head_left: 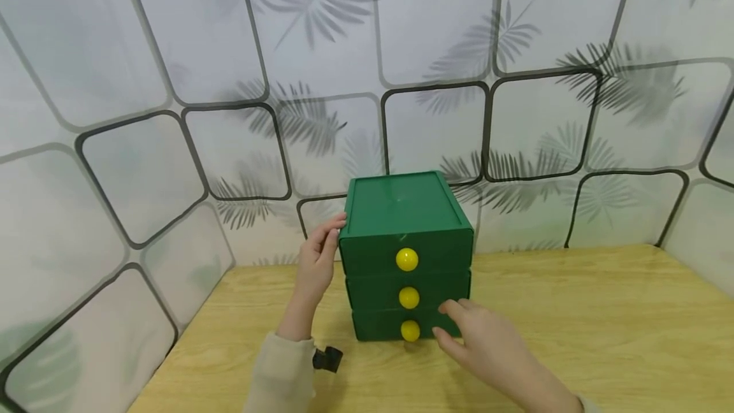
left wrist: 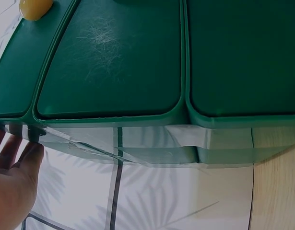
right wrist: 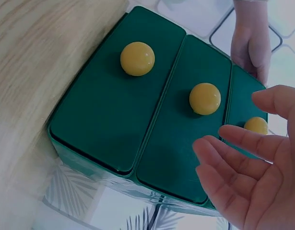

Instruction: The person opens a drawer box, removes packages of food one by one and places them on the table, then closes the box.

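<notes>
A green drawer box (head_left: 410,206) with three stacked drawers stands on the table, all drawers closed. Each drawer front bears a round yellow knob: a top knob (head_left: 407,259), a middle knob (head_left: 409,297) and a bottom knob (head_left: 410,331). My left hand (head_left: 318,259) rests its nearly straight fingers against the box's upper left side, also seen in the left wrist view. In front of the lower right drawers is my right hand (head_left: 487,343), fingers loosely bent and apart, holding nothing. The right wrist view shows its palm (right wrist: 262,191) facing the drawer fronts.
The wood-grain table (head_left: 573,324) spreads to both sides of the box. Behind it rises a pale wall covering (head_left: 436,132) with dark outlines and leaf prints. A small black piece (head_left: 327,359) sits beside the left sleeve (head_left: 283,368).
</notes>
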### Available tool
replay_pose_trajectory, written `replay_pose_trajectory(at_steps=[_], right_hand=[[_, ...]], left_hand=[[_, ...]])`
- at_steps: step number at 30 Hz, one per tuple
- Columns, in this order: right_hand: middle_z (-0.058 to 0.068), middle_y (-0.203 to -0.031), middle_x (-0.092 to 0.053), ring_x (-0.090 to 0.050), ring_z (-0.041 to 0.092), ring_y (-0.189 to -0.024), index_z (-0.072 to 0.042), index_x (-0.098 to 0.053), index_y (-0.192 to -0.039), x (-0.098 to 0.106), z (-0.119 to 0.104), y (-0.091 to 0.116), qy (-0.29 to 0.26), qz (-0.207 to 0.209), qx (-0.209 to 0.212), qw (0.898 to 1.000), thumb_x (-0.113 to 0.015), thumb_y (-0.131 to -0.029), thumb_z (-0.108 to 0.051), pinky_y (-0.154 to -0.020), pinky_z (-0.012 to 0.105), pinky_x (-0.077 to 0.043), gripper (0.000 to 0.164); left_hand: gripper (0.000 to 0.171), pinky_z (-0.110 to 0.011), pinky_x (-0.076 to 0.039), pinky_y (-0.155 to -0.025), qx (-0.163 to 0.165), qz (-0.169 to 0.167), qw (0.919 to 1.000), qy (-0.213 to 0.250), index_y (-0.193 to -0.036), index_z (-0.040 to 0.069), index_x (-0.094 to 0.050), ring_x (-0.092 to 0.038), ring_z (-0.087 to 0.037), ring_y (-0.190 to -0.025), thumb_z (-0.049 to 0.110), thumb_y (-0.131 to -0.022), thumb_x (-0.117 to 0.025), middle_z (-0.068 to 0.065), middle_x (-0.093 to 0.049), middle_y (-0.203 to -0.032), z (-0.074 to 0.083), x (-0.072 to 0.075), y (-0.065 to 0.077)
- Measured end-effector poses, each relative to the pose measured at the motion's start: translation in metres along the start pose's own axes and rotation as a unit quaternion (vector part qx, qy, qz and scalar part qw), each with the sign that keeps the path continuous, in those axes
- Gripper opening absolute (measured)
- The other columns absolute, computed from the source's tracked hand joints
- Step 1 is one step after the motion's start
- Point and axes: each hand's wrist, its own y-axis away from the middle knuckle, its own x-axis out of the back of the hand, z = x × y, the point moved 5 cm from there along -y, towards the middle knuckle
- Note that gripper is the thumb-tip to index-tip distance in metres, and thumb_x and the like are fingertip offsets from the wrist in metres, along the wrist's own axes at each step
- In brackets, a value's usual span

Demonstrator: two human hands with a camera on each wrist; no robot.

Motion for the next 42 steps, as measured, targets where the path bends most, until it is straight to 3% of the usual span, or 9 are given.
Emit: replay_pose_trajectory(at_steps=[4,7,12,15,17,24,36,42], right_hand=[[-0.002,-0.082,-0.06,-0.057,0.009,-0.065,-0.011,-0.062,-0.092,0.003,-0.001,-0.004,-0.014,0.005,-0.018,1.0,-0.067,-0.078,-0.025,-0.054,0.022,-0.046,0.02],[-0.003,-0.083,-0.059,-0.057,0.009,-0.067,-0.013,-0.062,-0.092,0.008,-0.002,-0.008,-0.033,0.02,-0.03,0.999,-0.068,-0.078,-0.022,-0.055,0.023,-0.047,0.018],[0.0,-0.084,-0.06,-0.057,0.012,-0.07,-0.011,-0.063,-0.091,0.021,-0.006,-0.016,-0.042,0.073,-0.03,0.996,-0.068,-0.076,-0.019,-0.055,0.025,-0.046,0.017],[0.001,-0.084,-0.06,-0.057,0.014,-0.073,-0.009,-0.064,-0.09,0.029,-0.009,-0.02,-0.042,0.101,-0.024,0.994,-0.069,-0.076,-0.018,-0.054,0.025,-0.046,0.018],[0.002,-0.085,-0.061,-0.057,0.015,-0.075,-0.009,-0.064,-0.091,0.034,-0.012,-0.022,-0.044,0.119,-0.018,0.992,-0.069,-0.075,-0.017,-0.055,0.026,-0.046,0.018],[0.006,-0.086,-0.061,-0.057,0.019,-0.076,-0.005,-0.064,-0.092,0.051,-0.015,-0.032,-0.07,0.174,0.004,0.982,-0.069,-0.075,-0.011,-0.058,0.03,-0.047,0.019],[0.006,-0.09,-0.062,-0.057,0.019,-0.081,-0.004,-0.064,-0.095,0.054,-0.016,-0.041,-0.08,0.19,0.009,0.978,-0.069,-0.075,-0.012,-0.064,0.032,-0.049,0.022],[0.005,-0.09,-0.062,-0.057,0.019,-0.085,-0.003,-0.064,-0.094,0.046,-0.019,-0.042,-0.078,0.222,0.052,0.97,-0.072,-0.072,-0.012,-0.069,0.034,-0.049,0.025]], left_hand=[[0.025,-0.036,-0.037,-0.093,0.023,-0.004,0.9997,0.011,-0.11,-0.013,-0.052,-0.04,-0.03,-0.117,-0.002,-0.094,-0.036,-0.023,-0.047,-0.124,-0.004,0.0,0.003],[0.025,-0.036,-0.038,-0.092,0.02,-0.003,0.9997,0.017,-0.111,-0.012,-0.052,-0.041,-0.029,-0.117,-0.001,-0.094,-0.036,-0.022,-0.047,-0.124,-0.011,0.0,0.004],[0.027,-0.032,-0.04,-0.09,0.023,-0.002,0.9996,0.02,-0.115,-0.004,-0.053,-0.043,-0.022,-0.116,0.006,-0.095,-0.037,-0.014,-0.048,-0.126,-0.03,0.002,0.001],[0.028,-0.031,-0.041,-0.089,0.027,-0.004,0.9994,0.023,-0.116,-0.003,-0.053,-0.043,-0.02,-0.116,0.009,-0.096,-0.037,-0.012,-0.047,-0.127,-0.032,0.001,0.001],[0.028,-0.032,-0.042,-0.089,0.03,-0.002,0.9992,0.028,-0.115,-0.003,-0.053,-0.043,-0.02,-0.116,0.009,-0.096,-0.037,-0.012,-0.047,-0.127,-0.031,0.001,0.001],[0.026,-0.036,-0.041,-0.09,0.027,0.003,0.9995,0.015,-0.11,-0.012,-0.052,-0.041,-0.029,-0.117,0.002,-0.095,-0.035,-0.022,-0.046,-0.125,-0.006,-0.001,-0.001],[0.026,-0.037,-0.04,-0.09,0.037,0.007,0.9989,0.028,-0.11,-0.012,-0.052,-0.041,-0.028,-0.117,0.001,-0.095,-0.036,-0.021,-0.046,-0.126,-0.004,-0.001,-0.002],[0.026,-0.037,-0.039,-0.091,0.029,0.005,0.9992,0.025,-0.11,-0.012,-0.052,-0.041,-0.028,-0.117,0.0,-0.095,-0.036,-0.021,-0.046,-0.125,-0.004,-0.001,-0.003]])
